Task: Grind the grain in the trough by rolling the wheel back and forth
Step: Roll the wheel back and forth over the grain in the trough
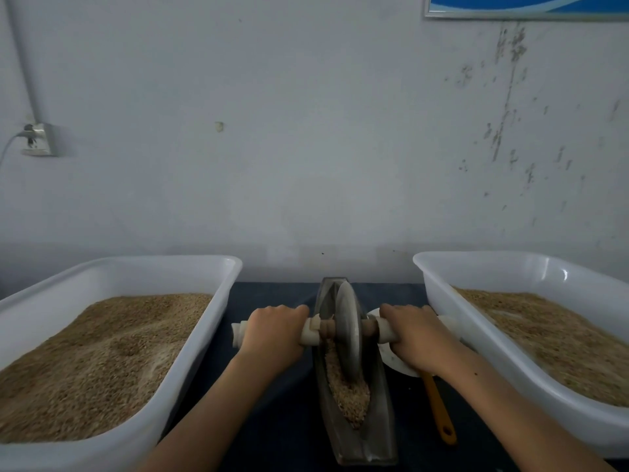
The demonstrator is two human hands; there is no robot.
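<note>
A narrow dark metal trough [381,434] runs away from me at the table's centre, with tan grain [350,393] piled in its near half. A grey metal wheel [349,332] stands upright in the trough around its middle, on an axle with pale handles. My left hand [272,335] grips the left handle [238,333]. My right hand [413,332] grips the right handle [384,330].
A white tub [211,267] of tan grain stands left of the trough, and a second white tub [439,277] of grain stands right. A white dish [391,359] and a yellow-handled tool [439,407] lie under my right forearm. The wall rises just behind.
</note>
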